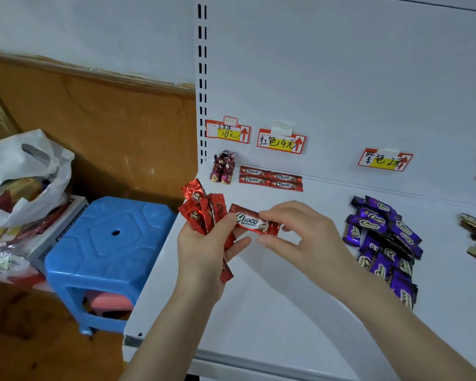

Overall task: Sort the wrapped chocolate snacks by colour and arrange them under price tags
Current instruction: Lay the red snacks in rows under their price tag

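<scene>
Gripping a red bunch point(201, 210), the left hand point(204, 251) was beside the right hand point(300, 232), which pinched one red bar point(253, 220) above the shelf point(286, 312); four bars point(271, 178) lay far, under a tag point(280, 141).

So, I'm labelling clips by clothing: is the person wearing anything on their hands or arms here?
No. The left hand and right hand are bare: no gloves, rings, watch or bracelet visible. Both forearms are uncovered as far as the frame's bottom edge, with no sleeve in view.

Glossy foil wrappers point(254, 221), matt shelf point(286, 312)
</scene>
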